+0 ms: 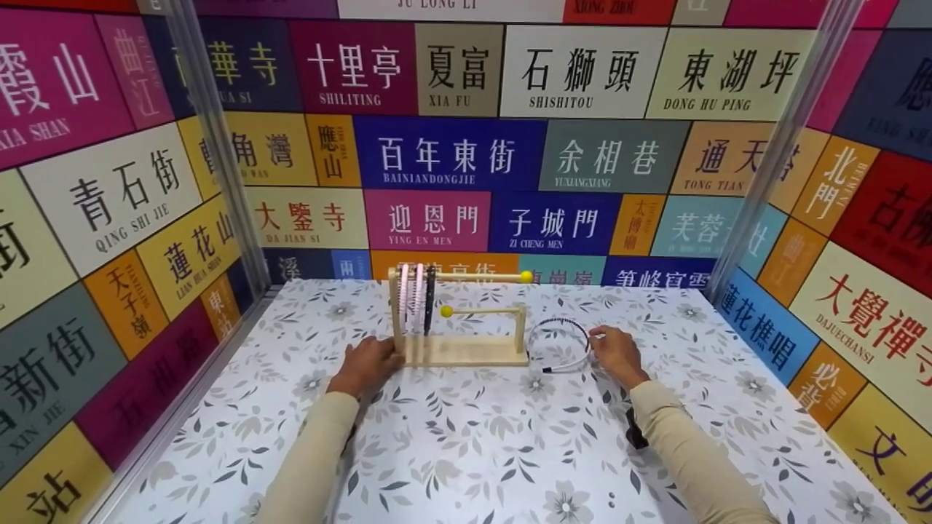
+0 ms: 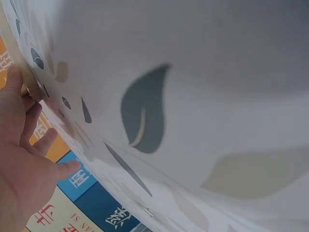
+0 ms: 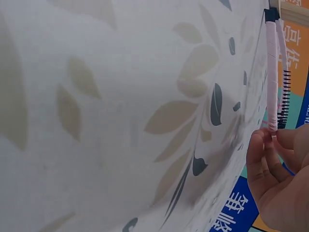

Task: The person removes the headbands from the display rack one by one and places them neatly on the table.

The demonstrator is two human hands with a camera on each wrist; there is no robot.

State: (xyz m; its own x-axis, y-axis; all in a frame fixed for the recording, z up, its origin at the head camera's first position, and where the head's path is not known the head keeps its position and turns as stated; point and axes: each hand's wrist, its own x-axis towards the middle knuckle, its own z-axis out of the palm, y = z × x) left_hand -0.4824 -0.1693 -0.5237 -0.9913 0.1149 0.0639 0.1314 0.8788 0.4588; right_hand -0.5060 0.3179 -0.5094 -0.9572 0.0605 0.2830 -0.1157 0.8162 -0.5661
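A wooden stand (image 1: 466, 351) sits on the table, with two horizontal rods tipped by yellow balls. Several pink and dark headbands (image 1: 415, 300) hang together at the left end of its upper rod. At the base's left end, my left hand (image 1: 368, 365) grips the wood edge; the left wrist view shows its fingers (image 2: 30, 118) against that edge. On the right, my right hand (image 1: 617, 354) pinches a pale pink headband (image 1: 587, 348) with dark comb teeth. This headband (image 3: 272, 72) stands beside the stand's right end, its far dark tip near the base.
The table (image 1: 466, 451) wears a white cover with grey leaves and flowers. Behind it and on both sides rise panels (image 1: 448, 153) of coloured blocks with printed characters. Clear upright posts (image 1: 229, 160) stand at the corners. The lower rod (image 1: 484, 311) carries no headbands.
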